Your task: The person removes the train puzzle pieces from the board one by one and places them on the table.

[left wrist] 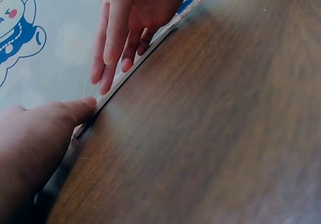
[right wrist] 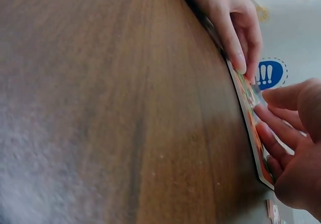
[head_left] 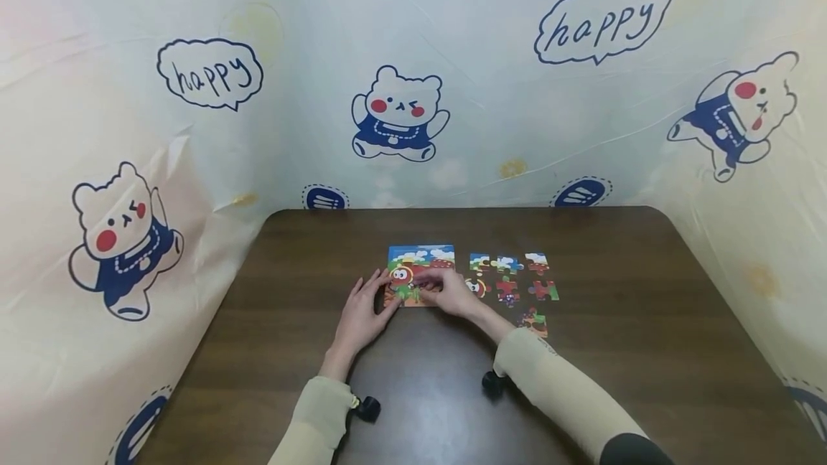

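Note:
A rectangular jigsaw puzzle board, with a bright cartoon picture of blue sky and a red figure, lies flat on the table. My left hand rests at its left side, with fingertips at the left edge and the thumb near the bottom edge. Over the board's right part is my right hand; in the right wrist view its fingertips touch the picture. No loose piece shows between the right fingers, though their tips are partly hidden in the head view. Low in the left wrist view, the left thumb touches the board's edge.
Several loose jigsaw pieces lie in rough rows right of the board, one piece close to the right sleeve. The brown wooden table extends around them. Behind it hangs a pale cloth printed with bears.

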Available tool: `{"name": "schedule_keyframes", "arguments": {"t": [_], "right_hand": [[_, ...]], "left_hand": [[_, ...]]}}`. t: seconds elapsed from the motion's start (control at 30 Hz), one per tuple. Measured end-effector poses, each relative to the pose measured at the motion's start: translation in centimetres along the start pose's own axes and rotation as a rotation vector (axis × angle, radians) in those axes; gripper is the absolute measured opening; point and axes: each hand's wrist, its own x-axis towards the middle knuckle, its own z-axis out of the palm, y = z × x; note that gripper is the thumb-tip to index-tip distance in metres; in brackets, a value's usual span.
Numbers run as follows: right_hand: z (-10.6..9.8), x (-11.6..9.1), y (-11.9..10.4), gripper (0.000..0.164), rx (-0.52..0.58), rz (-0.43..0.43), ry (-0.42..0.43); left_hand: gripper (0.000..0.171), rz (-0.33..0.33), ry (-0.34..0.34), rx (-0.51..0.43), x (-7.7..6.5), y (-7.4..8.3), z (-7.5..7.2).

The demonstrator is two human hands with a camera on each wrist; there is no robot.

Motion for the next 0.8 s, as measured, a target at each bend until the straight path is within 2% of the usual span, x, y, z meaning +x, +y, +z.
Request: {"name": "schedule_keyframes", "arguments": {"t": [0.13,0.27,0.53,0.67,0.8], "right_hand": [[-0.30,-0.02,-0.13,0.034,0.034,-0.010,-0.060],[-0.36,0.24,-0.22,0.035,0.078,-0.015,-0.076],[-0.03,0.59,-0.21,0.040,0.174,0.011,-0.040],[-0.03,0.49,0.04,0.039,0.158,0.010,-0.040],[0.09,0.26,0.03,0.037,0.147,-0.001,-0.044]], "left_hand": [[0.044,0.001,0.006,-0.015,0.02,0.03,-0.06],[0.036,0.019,0.008,-0.011,-0.08,0.04,-0.18],[0.048,0.015,0.018,-0.004,-0.28,0.01,-0.03],[0.056,0.002,0.029,-0.002,-0.33,-0.22,0.23],[0.053,0.009,0.034,-0.012,-0.31,-0.37,0.24]]}}
